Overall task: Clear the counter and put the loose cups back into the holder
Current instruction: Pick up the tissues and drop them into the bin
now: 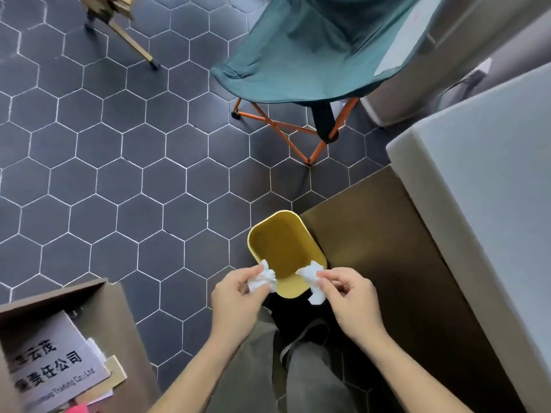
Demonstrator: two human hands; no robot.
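A yellow bin (280,245) stands on the dark hexagon-tiled floor beside the counter's brown side panel. My left hand (235,296) pinches a crumpled white tissue (264,278) over the bin's near-left rim. My right hand (348,299) pinches a second crumpled white tissue (313,278) over the near-right rim. Both tissues hang just above the bin's opening. The inside of the bin looks bare. No cups or cup holder are in view.
The pale counter top (489,186) runs along the right. A teal folding chair (310,52) with orange legs stands beyond the bin. An open cardboard box (59,347) with printed papers sits at the lower left. My legs and dark shoe (304,338) are below.
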